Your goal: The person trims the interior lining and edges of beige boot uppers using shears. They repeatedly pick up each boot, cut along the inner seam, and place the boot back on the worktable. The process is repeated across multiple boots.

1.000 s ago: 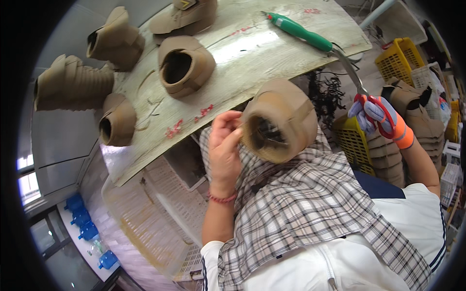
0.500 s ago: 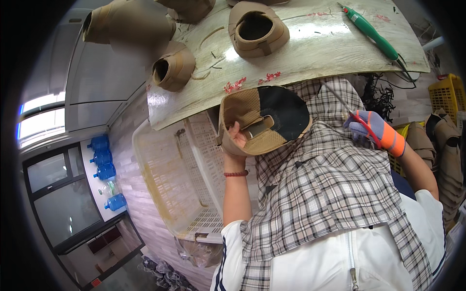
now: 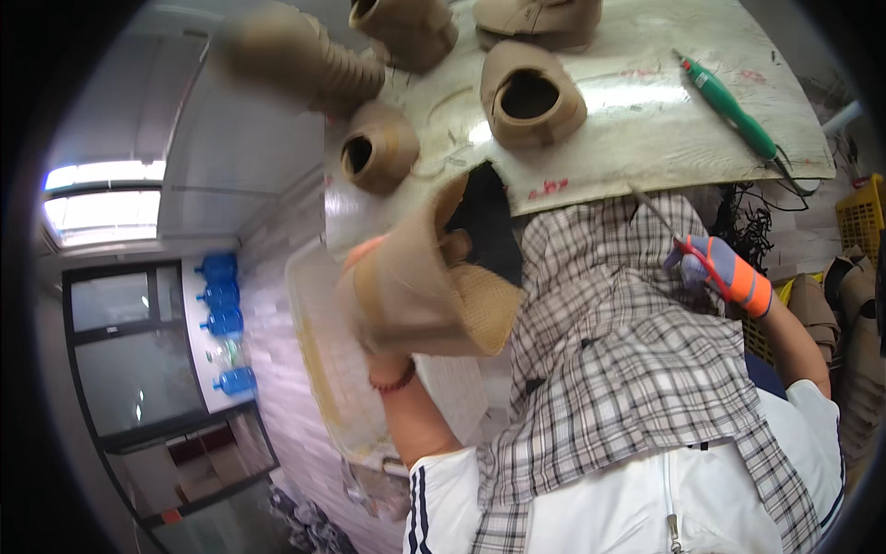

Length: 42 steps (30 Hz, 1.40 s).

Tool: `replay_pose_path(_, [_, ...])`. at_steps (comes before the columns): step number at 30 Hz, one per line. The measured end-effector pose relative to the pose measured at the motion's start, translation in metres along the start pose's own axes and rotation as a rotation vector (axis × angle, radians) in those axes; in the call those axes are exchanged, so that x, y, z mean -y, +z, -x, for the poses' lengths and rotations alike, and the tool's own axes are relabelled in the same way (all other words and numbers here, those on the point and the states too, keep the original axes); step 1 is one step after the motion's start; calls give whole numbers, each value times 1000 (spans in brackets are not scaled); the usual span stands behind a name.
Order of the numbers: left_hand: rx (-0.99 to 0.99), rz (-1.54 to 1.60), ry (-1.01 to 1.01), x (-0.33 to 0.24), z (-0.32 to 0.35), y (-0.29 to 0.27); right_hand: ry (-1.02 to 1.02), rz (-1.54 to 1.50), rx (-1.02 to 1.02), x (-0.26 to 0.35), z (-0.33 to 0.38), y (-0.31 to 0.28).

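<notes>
Your pale wood-grained desk (image 3: 637, 138) shines where light strikes it. Off to your left, a bright window (image 3: 106, 212) glows beside pale panelling (image 3: 235, 171), and dark-framed glass panes (image 3: 134, 374) stand near the plank-patterned floor (image 3: 280, 379).

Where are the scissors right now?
Head view, right of centre: the scissors are in the gloved right hand, blades pointing up-left over the plaid apron, near the table edge.

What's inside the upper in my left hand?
Inside the upper, tan mesh lining and a dark panel show. Its outer wall covers the rest, so anything deeper can't be seen.
</notes>
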<state>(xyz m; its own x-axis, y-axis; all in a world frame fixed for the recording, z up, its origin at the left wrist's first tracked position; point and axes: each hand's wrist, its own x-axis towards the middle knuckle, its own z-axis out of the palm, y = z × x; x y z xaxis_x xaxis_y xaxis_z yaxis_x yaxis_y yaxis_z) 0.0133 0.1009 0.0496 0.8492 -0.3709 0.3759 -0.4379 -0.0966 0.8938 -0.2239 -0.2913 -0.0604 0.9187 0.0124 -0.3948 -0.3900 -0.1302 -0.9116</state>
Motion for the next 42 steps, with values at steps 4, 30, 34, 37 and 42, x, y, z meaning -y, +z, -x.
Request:
replay_pose_path(4, [201, -456, 380, -74, -65, 28, 95, -24, -58, 8, -14, 11])
replay_pose_path(30, [92, -1291, 52, 152, -209, -104, 59, -42, -81, -7, -15, 22])
replay_pose_path(34, [114, -1048, 24, 143, -206, -75, 9, 112, -93, 9, -23, 22])
replay_pose_path(37, [-95, -841, 221, 137, -190, -104, 72, 224, -65, 45, -29, 31])
replay_pose_path(42, [-294, 459, -186, 61, -87, -138, -41, 498, -216, 57, -28, 22])
